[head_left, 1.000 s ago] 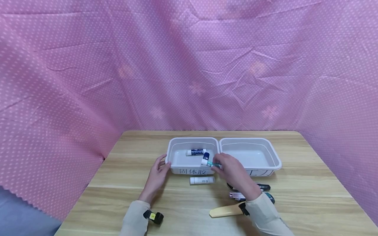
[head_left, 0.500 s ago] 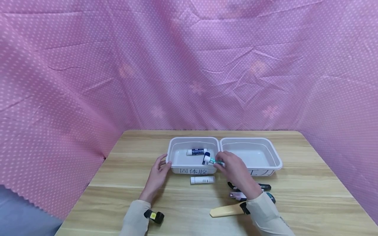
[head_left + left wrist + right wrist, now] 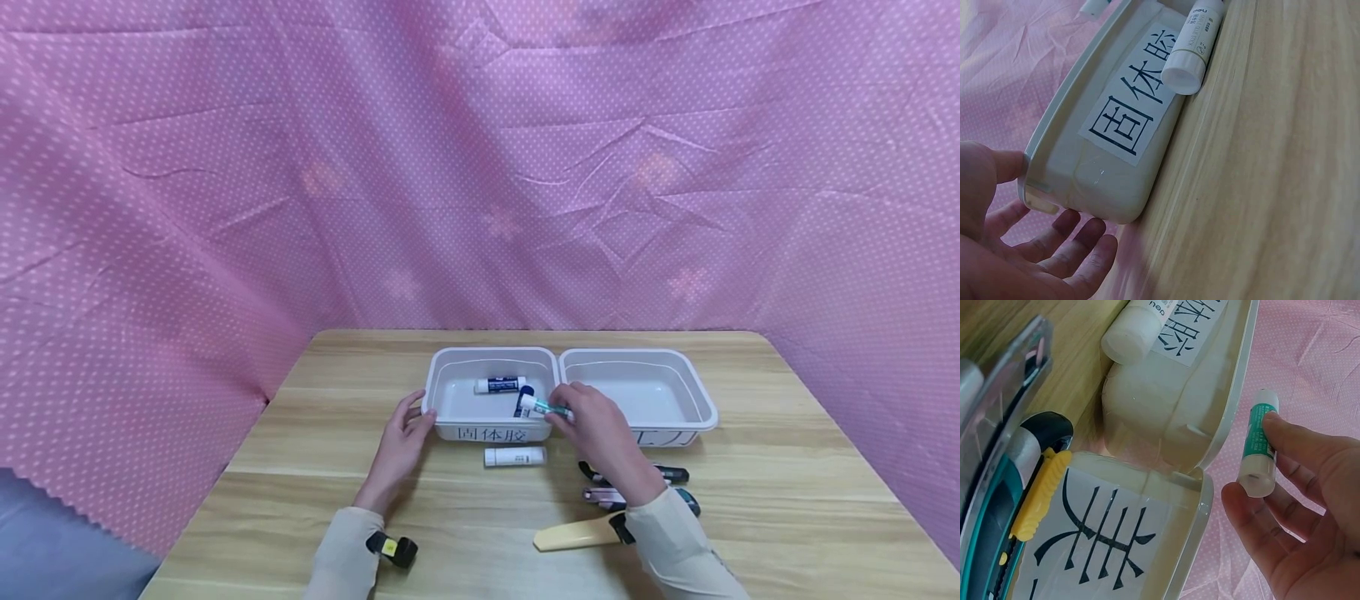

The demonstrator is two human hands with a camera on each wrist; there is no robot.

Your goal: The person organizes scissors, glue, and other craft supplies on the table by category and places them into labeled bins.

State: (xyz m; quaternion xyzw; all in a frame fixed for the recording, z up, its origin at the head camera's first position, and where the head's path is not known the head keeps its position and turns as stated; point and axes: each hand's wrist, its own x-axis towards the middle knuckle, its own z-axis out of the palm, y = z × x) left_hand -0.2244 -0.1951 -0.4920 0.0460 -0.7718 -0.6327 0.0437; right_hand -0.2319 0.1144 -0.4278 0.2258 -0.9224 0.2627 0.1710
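Note:
My right hand (image 3: 597,429) pinches a small green-and-white glue stick (image 3: 1260,434) between thumb and fingers, over the front right corner of the left white plastic box (image 3: 455,400). Two navy-and-white glue sticks lie inside that box: one (image 3: 501,385) towards the back, the other (image 3: 527,393) partly hidden behind the held one. At the box's left front corner, my left hand (image 3: 399,448) holds the rim, thumb over its edge and fingers along the wall below, as the left wrist view shows. A white glue stick (image 3: 515,457) lies on the table before the box's labelled front.
A second white box (image 3: 647,400) with a label stands against the first on its right. Under my right forearm lie several utility knives, one black (image 3: 675,474), one with a yellow slider (image 3: 1041,494), and a pale yellow one (image 3: 576,534). Pink dotted cloth (image 3: 480,167) hangs behind the table.
The green glue stick in my right hand has shifted slightly right and up, and its white end now overlaps the navy stick. The left hand stays at the box corner.

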